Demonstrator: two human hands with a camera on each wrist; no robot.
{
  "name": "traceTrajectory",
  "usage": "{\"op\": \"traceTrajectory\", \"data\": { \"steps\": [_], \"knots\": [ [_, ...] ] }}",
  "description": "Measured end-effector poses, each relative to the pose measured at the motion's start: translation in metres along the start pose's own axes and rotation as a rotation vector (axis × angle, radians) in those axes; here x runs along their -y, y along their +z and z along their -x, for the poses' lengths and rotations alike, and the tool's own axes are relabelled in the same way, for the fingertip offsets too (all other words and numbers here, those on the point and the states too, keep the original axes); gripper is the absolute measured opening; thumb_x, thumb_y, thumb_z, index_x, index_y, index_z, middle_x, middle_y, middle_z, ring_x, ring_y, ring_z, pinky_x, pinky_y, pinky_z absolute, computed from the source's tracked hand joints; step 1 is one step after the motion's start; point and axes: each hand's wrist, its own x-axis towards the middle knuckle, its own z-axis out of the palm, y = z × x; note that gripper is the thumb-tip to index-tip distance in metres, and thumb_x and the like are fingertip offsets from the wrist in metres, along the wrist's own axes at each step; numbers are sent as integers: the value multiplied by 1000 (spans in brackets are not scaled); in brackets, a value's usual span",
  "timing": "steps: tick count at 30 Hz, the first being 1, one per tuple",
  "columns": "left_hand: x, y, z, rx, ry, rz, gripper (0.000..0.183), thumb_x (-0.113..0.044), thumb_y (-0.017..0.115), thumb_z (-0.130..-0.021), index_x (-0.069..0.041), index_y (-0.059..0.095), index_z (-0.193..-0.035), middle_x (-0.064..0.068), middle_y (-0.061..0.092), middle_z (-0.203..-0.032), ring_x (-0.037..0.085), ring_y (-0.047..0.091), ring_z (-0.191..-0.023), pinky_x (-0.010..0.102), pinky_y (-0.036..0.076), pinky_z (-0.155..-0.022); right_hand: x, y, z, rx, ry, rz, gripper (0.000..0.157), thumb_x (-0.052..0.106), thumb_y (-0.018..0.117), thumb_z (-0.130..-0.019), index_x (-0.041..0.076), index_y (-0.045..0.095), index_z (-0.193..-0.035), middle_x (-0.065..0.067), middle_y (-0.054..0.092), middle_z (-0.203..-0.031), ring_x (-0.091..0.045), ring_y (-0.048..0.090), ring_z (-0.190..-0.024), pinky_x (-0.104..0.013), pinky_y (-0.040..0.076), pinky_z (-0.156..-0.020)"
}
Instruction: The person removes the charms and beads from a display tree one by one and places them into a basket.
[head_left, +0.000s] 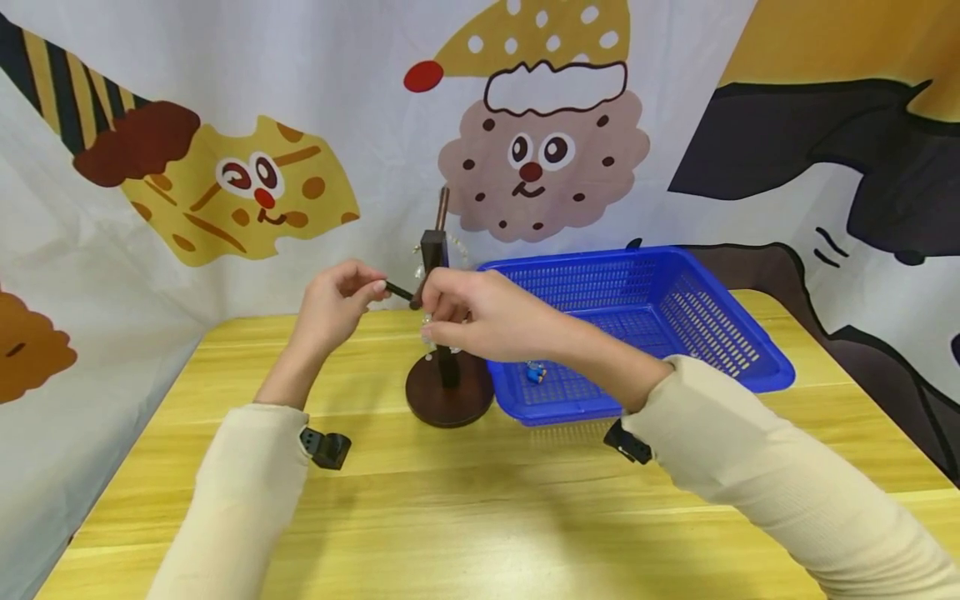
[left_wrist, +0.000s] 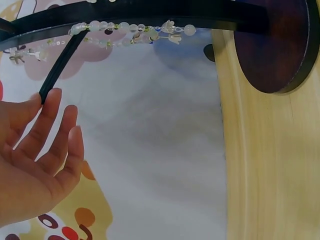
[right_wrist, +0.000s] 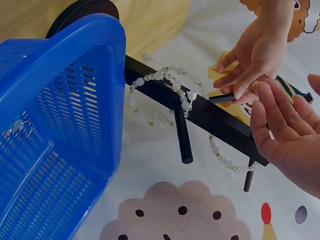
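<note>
A dark wooden jewelry stand (head_left: 448, 398) with a round base, an upright post and several side pegs stands on the table. My left hand (head_left: 333, 304) pinches the end of a dark peg (left_wrist: 62, 65) on the post's left side between thumb and index finger, its other fingers spread loosely. Beside the post, my right hand (right_wrist: 295, 135) has relaxed, nearly straight fingers, with nothing visible between them. A beaded bracelet (right_wrist: 150, 77) hangs round the middle of the post by a peg. More pale beads (right_wrist: 225, 162) loop from the upper peg near my right fingertips.
Right of the stand sits a blue plastic basket (head_left: 720, 325), with a small blue trinket (head_left: 536, 372) inside. The wooden table (head_left: 420, 508) ends at a cartoon-printed cloth (head_left: 360, 100) hanging behind. My right forearm passes over the basket's near-left part.
</note>
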Motion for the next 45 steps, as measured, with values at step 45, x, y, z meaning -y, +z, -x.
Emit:
{"op": "traceTrajectory", "data": {
  "steps": [45],
  "knots": [
    [0, -2, -1, 24, -44, 39, 17, -11, 51, -94, 1, 61, -101, 17, 65, -94, 26, 60, -92, 27, 45, -70, -58, 48, 18, -84, 240, -109, 34, 10, 62, -86, 3, 56, -119, -12, 58, -111, -17, 56, -76, -28, 45, -63]
  ]
}}
